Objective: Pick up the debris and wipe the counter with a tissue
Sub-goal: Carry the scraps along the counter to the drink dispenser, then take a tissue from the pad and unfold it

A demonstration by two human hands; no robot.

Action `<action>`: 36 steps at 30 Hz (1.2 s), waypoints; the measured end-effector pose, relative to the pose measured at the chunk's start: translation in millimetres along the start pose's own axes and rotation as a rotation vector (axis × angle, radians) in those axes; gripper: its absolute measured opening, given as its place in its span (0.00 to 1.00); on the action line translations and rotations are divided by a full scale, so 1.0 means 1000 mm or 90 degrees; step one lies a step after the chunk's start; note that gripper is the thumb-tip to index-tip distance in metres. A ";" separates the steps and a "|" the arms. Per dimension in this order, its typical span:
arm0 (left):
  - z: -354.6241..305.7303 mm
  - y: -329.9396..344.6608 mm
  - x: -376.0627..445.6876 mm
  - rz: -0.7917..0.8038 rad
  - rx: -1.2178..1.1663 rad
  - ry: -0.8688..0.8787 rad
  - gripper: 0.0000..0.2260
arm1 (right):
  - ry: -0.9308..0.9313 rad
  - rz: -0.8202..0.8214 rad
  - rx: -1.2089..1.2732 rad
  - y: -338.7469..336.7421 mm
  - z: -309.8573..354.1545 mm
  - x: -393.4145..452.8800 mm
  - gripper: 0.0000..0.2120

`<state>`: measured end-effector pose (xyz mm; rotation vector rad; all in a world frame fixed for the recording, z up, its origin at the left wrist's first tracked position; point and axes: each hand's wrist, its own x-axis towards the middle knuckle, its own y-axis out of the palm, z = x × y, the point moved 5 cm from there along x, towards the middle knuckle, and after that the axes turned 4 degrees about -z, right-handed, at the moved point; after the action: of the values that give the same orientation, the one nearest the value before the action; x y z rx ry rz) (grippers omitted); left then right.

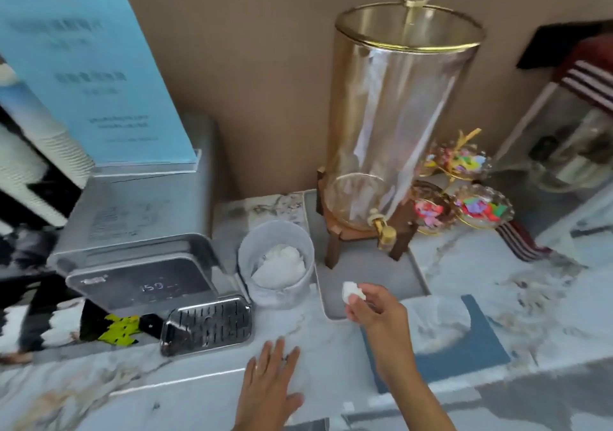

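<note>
My right hand (374,308) pinches a small crumpled white tissue (352,290) above the front edge of a grey tray (365,268), just right of a small round bin (277,265). The bin holds more crumpled white tissue. My left hand (270,384) lies flat, fingers spread, on the marble counter (331,341) near its front edge, holding nothing.
A silver water dispenser (142,248) with a drip grate (207,328) stands at the left. A tall glass drink dispenser (394,115) on a wooden stand sits on the tray. Glass dishes of coloured sweets (464,205) are to its right. A blue mat (464,347) lies on the counter.
</note>
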<state>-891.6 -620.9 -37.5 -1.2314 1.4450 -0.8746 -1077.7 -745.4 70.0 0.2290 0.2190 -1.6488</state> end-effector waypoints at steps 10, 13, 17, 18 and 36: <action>-0.012 -0.009 0.002 0.031 -0.003 -0.140 0.45 | -0.131 0.202 -0.115 0.071 0.059 0.045 0.04; -0.012 -0.010 0.001 0.030 -0.006 -0.147 0.44 | -0.130 0.220 -0.137 0.089 0.061 0.050 0.05; -0.012 -0.010 0.003 0.015 -0.013 -0.151 0.43 | -0.147 0.235 -0.171 0.104 0.062 0.056 0.08; -0.011 -0.008 0.002 0.013 -0.013 -0.150 0.43 | -0.146 0.236 -0.173 0.104 0.061 0.056 0.10; -0.021 -0.010 0.005 -0.123 -0.125 -0.104 0.33 | 0.036 -0.127 -0.142 -0.151 -0.032 0.059 0.04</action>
<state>-909.5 -629.8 -24.1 -1.5743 1.3194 -0.7524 -1232.2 -779.2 23.6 0.0862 0.4792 -1.8003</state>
